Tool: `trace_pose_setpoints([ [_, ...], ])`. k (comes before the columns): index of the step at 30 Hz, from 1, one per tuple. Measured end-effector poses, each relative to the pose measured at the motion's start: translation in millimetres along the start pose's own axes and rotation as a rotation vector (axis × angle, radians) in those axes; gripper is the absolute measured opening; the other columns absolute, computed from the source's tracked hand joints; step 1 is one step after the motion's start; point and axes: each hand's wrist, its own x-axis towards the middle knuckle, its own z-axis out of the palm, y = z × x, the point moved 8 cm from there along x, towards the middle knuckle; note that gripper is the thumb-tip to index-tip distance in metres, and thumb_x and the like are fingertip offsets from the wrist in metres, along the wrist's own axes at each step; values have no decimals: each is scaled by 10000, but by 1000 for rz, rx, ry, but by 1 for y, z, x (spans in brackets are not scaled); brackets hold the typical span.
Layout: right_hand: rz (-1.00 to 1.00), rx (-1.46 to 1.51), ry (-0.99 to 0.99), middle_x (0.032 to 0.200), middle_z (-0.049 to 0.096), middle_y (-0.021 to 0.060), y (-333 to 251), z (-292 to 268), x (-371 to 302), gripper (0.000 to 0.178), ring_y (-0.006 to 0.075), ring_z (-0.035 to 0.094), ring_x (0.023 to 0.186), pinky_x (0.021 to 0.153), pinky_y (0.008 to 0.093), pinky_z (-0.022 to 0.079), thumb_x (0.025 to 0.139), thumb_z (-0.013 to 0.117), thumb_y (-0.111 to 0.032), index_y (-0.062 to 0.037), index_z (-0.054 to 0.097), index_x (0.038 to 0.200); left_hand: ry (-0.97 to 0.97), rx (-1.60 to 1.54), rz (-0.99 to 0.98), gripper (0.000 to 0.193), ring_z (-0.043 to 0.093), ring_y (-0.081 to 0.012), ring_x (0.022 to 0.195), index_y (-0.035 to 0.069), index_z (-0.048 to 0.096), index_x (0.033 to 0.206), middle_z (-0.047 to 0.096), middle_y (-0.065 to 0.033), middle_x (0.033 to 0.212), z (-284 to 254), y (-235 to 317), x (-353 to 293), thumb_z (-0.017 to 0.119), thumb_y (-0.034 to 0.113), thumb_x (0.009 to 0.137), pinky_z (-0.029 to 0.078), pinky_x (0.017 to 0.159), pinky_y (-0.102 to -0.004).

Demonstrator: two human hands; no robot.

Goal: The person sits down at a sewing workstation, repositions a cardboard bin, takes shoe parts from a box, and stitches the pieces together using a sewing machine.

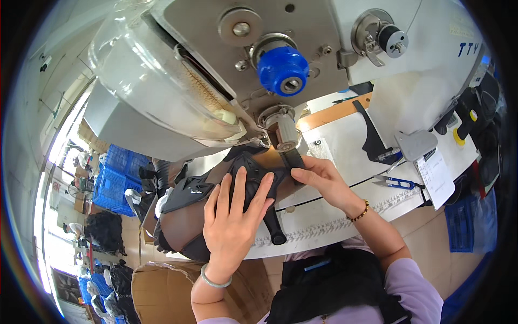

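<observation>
My left hand (232, 221) lies flat, fingers spread, on a black and brown sewn piece (186, 218) with moulded black panels; its exact kind I cannot tell. My right hand (329, 186) pinches a short black strip (292, 160) between thumb and forefinger, at the right side of that piece. Just beyond my fingers, the roller and foot (285, 137) of a large pale industrial sewing machine (202, 24) come down over the work. The exact stitching point is hidden. A black strap end (277, 236) hangs toward the table's front edge.
On the white table (345, 210) lie blue-handled thread snips (396, 182), a black cut piece (372, 135), a paper sheet (434, 175) and a printed ruler strip. A blue knob (282, 71) juts from the machine. A cardboard box (162, 289) stands below left; blue crates (116, 178) stand beyond it.
</observation>
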Motion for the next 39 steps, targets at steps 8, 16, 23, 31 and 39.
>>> trace_pose_setpoints([
  [8, -35, -59, 103, 890, 627, -3, 5, 1, 4, 216, 35, 534, 800, 708, 197, 438, 840, 642, -113, 10, 608, 1014, 12, -32, -25, 480, 554, -243, 1000, 228, 594, 1166, 573, -83, 1145, -1, 0, -1, 699, 304, 704, 403, 880, -351],
  [16, -77, 38, 183, 847, 639, 8, 3, -7, 4, 181, 36, 548, 748, 673, 182, 441, 810, 654, -79, 5, 632, 969, -49, 54, -140, 600, 547, -229, 974, 181, 539, 1232, 567, -86, 1125, 7, 13, 0, 632, 466, 712, 400, 805, -321],
  [23, -48, 74, 194, 812, 652, 29, 1, -12, 4, 163, 57, 581, 696, 640, 195, 459, 794, 654, -55, 6, 645, 945, -12, 152, -191, 517, 540, -226, 949, 180, 566, 1202, 575, -82, 1102, 6, 19, 1, 562, 476, 779, 393, 796, -322],
  [31, -65, 115, 222, 847, 661, 48, 6, -6, 5, 184, 68, 591, 715, 660, 202, 475, 800, 648, -51, 13, 641, 973, -10, 89, -136, 535, 542, -219, 947, 179, 571, 1196, 579, -67, 1099, 11, 7, 0, 590, 471, 748, 388, 793, -323],
  [39, -110, 75, 292, 853, 654, 37, 6, 2, 0, 188, 53, 571, 736, 664, 195, 457, 821, 643, -78, 21, 633, 980, -7, -31, -81, 549, 534, -210, 978, 183, 578, 1184, 564, -52, 1127, 12, -7, 2, 643, 445, 706, 380, 816, -331],
])
